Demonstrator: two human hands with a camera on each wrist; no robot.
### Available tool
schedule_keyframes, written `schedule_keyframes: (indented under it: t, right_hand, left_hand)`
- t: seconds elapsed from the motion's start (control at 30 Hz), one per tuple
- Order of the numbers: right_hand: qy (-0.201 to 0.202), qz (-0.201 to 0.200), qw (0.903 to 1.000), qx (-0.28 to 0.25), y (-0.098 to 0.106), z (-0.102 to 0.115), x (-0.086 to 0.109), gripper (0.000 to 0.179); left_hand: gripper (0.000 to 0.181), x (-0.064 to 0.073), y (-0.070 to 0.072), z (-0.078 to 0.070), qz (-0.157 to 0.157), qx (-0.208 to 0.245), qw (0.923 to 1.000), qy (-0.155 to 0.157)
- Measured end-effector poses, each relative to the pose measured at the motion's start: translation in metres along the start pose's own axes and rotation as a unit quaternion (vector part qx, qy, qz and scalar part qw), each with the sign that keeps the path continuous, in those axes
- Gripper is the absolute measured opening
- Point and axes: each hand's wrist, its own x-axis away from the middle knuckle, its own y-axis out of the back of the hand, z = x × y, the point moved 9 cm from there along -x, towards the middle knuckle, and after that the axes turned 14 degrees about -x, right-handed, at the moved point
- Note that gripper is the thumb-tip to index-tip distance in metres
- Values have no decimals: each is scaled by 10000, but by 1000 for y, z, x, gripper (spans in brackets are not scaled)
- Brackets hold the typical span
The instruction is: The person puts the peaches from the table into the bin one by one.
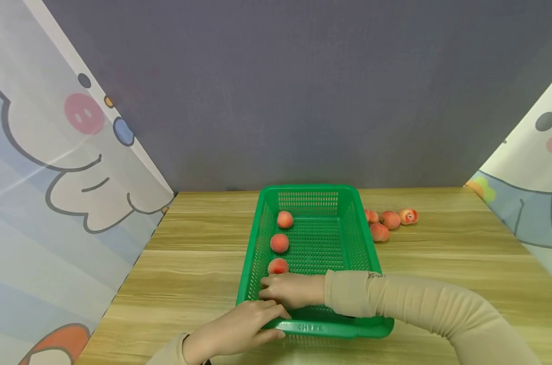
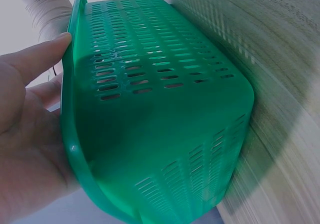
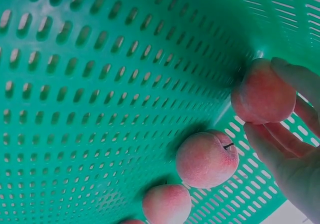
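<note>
My right hand (image 1: 290, 290) reaches into a green plastic basket (image 1: 314, 329) at its near left corner. In the right wrist view its thumb and fingers pinch a peach (image 3: 265, 91) close to the basket's corner; in the head view the hand hides that fruit. Beyond it, a row of three peaches runs along the left wall: a near peach (image 1: 278, 266), a middle peach (image 1: 279, 243) and a far peach (image 1: 285, 219). My left hand (image 1: 241, 327) grips the basket's near rim at the left, with the thumb outside and the fingers over the rim.
Right of the basket, several loose peaches (image 1: 390, 219) lie on the wooden table (image 1: 203, 253). A grey panel (image 1: 303, 101) rises behind the table's back edge. Sheets with cartoon prints stand at the left (image 1: 43, 152) and right.
</note>
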Motion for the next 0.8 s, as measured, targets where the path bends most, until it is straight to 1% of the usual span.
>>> schedule_keyframes:
  t: [0.27,0.43,0.63,0.8]
  right_hand:
    - [-119,27,9999,-41,0,-2,0,7]
    - [-120,-32,9999,107,3,-2,1,9]
    - [-219,-33,9998,19,8,-1,4,14]
    - [-212,0,9995,215,11,1,8,19]
  left_hand:
    - [26,0,-1,1,-12,28,10000,-12]
    - [25,0,-1,1,-26,31,10000,-24]
    - [27,-1,-1,1,-12,52,10000,-25]
    - [27,0,-1,1,-41,-35,10000,-28]
